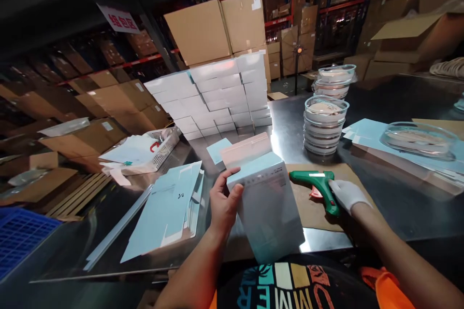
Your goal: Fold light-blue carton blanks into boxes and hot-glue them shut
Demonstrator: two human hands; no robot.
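My left hand (226, 198) grips the upper left side of a pale, printed box (270, 207), thumb on the near face and fingers over its top edge. The box is tilted in front of my body, with a pinkish flap (246, 151) standing out behind its top. My right hand (348, 195), in a white glove, is at the handle of a green glue gun (315, 181) with an orange tip and a red trigger. The gun's nozzle points left towards the box, over a brown cardboard sheet (326, 212). Some of the right fingers are hidden.
Stacked white boxes (221, 91) stand at the back. Flat light-blue cartons (166, 207) lie left, near a white basket (163, 152). Stacked round glass dishes (322, 128) stand right, and an oval glass dish (418, 137) rests on more flat cartons (369, 137).
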